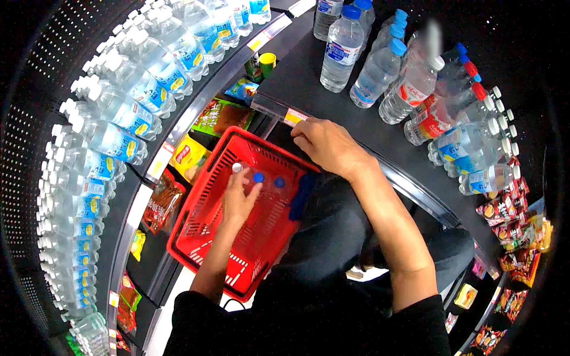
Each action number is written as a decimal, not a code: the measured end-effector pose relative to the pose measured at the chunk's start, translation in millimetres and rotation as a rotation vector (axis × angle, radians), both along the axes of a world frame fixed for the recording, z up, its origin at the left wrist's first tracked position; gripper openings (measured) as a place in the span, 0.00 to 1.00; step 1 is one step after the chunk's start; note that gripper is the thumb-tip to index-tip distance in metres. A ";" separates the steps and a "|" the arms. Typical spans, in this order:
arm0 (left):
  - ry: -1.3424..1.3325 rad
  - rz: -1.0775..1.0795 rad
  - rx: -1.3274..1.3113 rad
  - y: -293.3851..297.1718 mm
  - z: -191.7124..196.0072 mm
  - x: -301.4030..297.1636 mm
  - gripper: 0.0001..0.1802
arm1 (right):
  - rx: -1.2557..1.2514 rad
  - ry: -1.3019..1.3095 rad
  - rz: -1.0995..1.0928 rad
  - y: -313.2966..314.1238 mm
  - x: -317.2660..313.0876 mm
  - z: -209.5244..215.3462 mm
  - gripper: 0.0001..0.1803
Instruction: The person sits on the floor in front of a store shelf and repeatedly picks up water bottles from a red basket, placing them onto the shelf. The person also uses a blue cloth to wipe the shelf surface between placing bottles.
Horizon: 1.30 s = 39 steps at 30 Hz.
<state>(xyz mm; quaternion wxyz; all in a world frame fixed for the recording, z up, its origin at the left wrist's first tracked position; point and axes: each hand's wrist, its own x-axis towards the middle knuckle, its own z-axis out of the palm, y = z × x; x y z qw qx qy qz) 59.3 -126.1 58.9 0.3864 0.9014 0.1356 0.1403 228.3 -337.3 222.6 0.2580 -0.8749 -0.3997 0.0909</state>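
Over the red shopping basket (199, 222), my left hand (236, 204) reaches down with its fingers apart. Its index fingertip is beside a white-capped bottle (237, 167), and its thumb is close to a blue-capped bottle (259, 177). Another blue-capped bottle (279, 182) stands to the right of them inside the basket. I cannot tell whether the fingers touch a cap. At the front edge of the dark shelf (303, 65), my right hand (326, 148) is bent with its fingers curled in. Nothing shows in those fingers; the palm side is hidden.
Rows of white-capped water bottles (119, 142) line the left shelf. Clear bottles with blue, white and red caps (344, 50) stand on the right shelf. Snack bags (189, 157) lie on a lower shelf beside the basket, and more packets (504, 213) sit at far right.
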 end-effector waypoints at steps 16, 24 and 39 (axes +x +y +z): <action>-0.026 0.043 -0.131 -2.3 -85.5 -1.6 0.14 | -0.212 0.005 -0.040 6.8 -0.1 -10.1 0.13; -0.015 0.127 -0.265 18.5 -2.6 -50.7 0.13 | -0.144 0.061 -0.003 1.5 0.2 -10.9 0.13; -0.438 -0.120 -0.162 -3.9 259.9 57.6 0.10 | 0.483 0.093 0.022 1.7 -3.2 2.3 0.26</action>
